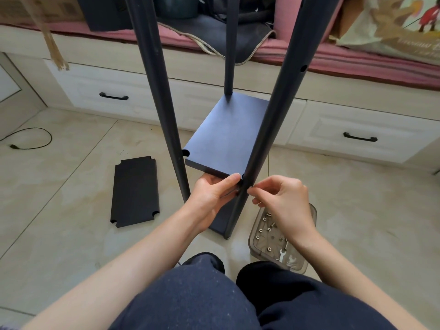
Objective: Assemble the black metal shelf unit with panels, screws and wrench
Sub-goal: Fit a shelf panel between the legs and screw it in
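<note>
Black panel (223,136) level between posts (269,115) — spare panel (135,191) floored.

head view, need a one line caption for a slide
Left hand steadies a black shelf panel against a post while the right hand works at the joint.

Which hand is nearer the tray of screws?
Right. The right hand pinches at the front right pole directly above the tray of screws; the left hand grips the shelf panel, across that pole.

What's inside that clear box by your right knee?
The box holds silver screws and a small wrench. The right hand hides its far end, so anything there can't be seen.
</note>
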A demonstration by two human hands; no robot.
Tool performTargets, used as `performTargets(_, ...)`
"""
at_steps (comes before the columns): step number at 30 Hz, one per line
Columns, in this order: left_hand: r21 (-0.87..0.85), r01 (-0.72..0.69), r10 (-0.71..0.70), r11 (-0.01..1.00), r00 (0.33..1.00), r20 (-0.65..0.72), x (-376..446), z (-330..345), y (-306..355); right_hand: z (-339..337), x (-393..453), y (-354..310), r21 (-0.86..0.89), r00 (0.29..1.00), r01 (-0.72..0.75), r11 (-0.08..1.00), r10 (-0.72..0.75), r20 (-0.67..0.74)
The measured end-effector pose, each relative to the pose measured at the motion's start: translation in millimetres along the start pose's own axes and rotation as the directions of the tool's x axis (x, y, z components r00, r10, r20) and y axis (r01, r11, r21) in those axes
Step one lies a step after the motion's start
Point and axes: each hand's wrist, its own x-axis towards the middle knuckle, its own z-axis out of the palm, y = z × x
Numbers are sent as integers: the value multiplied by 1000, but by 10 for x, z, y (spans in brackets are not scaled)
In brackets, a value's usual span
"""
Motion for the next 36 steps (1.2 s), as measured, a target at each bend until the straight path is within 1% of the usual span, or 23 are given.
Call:
performTargets(1, 2, 1, -1, 1000, 1000, 4, -2, -2, 0, -2, 3, 1, 86, 998, -65, 994, 64, 14)
performTargets(2, 4, 3, -3, 1000, 1000, 8, -2, -3, 1, -2, 0, 1, 89, 998, -61, 994, 60, 12)
performTargets(5, 18, 5, -5, 1000, 1000, 17, 0, -10, -1, 26, -10, 2, -181, 988, 150, 972, -152, 1)
performTargets(6, 21, 3, -4, 1000, 1000, 18, 3, -15, -2, 35, -9, 3, -214, 985, 167, 962, -170, 5)
performTargets(7, 23, 2, -2, 1000, 1000, 18, 5, -21, -3, 32, 3, 12, -182, 990, 142, 973, -143, 5)
performTargets(9, 31, 3, -4, 1000, 1000, 24, 11, -31, 1, 19, 48, 42, -37, 1000, 17, 999, -17, -6)
performTargets(11, 35, 3, -4, 999, 999, 39, 13, -44, 11, -3, 102, 109, -41, 999, -51, 998, 51, 13)
performTargets(13, 29, 11, -12, 1000, 998, 60, 8, -62, 24, -56, 188, 167, -24, 982, -85, 996, 88, 169)
performTargets(15, 34, 26, -29, 999, 995, 91, -4, -78, 45, -120, 304, 191, 170, 919, -144, 975, 67, 389)
performTargets(17, 56, 41, -47, 998, 992, 115, -23, -95, 69, -167, 430, 188, 292, 854, -188, 938, 9, 520)
performTargets(20, 109, 70, -84, 992, 988, 128, -86, -130, 137, -165, 533, 138, 304, 827, -163, 939, -38, 561)
performTargets(22, 278, 65, -82, 958, 995, 49, -165, -137, 171, -157, 546, 146, 320, 829, -192, 928, -21, 559)
performTargets(23, 434, 38, -20, 900, 999, -47, -211, -137, 168, -156, 550, 158, 331, 832, -204, 921, -15, 554)
performTargets(24, 611, -25, 134, 791, 982, -133, -257, -145, 148, -155, 557, 171, 339, 835, -210, 917, -13, 551)
performTargets(25, 769, -130, 358, 626, 924, -135, -313, -142, 136, -157, 565, 173, 342, 835, -217, 914, -8, 551)
performTargets(26, 871, -264, 558, 415, 830, -14, -362, -133, 141, -158, 571, 168, 340, 834, -218, 915, -7, 552)
performTargets(27, 907, -377, 670, 188, 725, 162, -386, -119, 155, -161, 574, 157, 337, 832, -216, 916, -8, 555)
performTargets(28, 898, -439, 686, 1, 654, 319, -373, -99, 164, -162, 577, 149, 337, 829, -216, 917, -10, 559)
performTargets(29, 882, -456, 619, -117, 661, 424, -329, -74, 180, -165, 578, 138, 337, 827, -221, 915, -8, 563)
performTargets(30, 879, -444, 524, -171, 715, 463, -267, -41, 203, -169, 580, 133, 340, 822, -229, 912, -6, 570)
performTargets(31, 886, -420, 440, -197, 769, 463, -198, -8, 226, -174, 580, 129, 341, 815, -238, 909, -4, 579)
performTargets(32, 892, -400, 389, -212, 803, 452, -130, 17, 246, -181, 584, 131, 341, 806, -248, 907, -2, 592)
performTargets(36, 889, -391, 393, -237, 798, 456, 9, 29, 210, -217, 601, 141, 346, 757, -329, 879, 26, 653)
